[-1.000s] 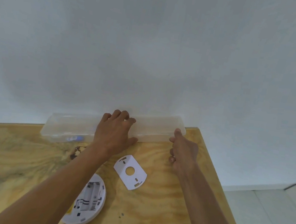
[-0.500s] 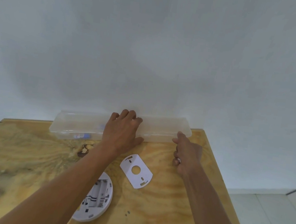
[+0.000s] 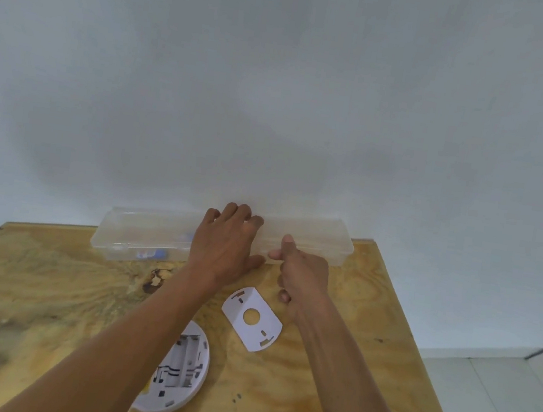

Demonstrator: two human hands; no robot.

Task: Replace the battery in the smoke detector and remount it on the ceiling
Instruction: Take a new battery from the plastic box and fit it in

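Note:
A long clear plastic box (image 3: 142, 230) lies along the wall at the back of the wooden table (image 3: 46, 280). My left hand (image 3: 223, 244) rests flat on the box lid, fingers curled over its far edge. My right hand (image 3: 302, 275) is at the box's front edge, thumb up against the lid, other fingers curled. A white smoke detector (image 3: 180, 373) lies face down near the front, its battery bay open and empty, partly hidden by my left forearm. A white mounting plate (image 3: 251, 319) lies flat between my forearms.
Something blue and white (image 3: 151, 254) shows through the box's front wall. A plain white wall rises right behind the box. The table's right edge drops to a pale tiled floor (image 3: 495, 408). A dark knot (image 3: 153, 282) marks the wood.
My right hand has slid left along the box front, closer to my left hand, with the thumb now raised against the lid. The left hand stays on the lid.

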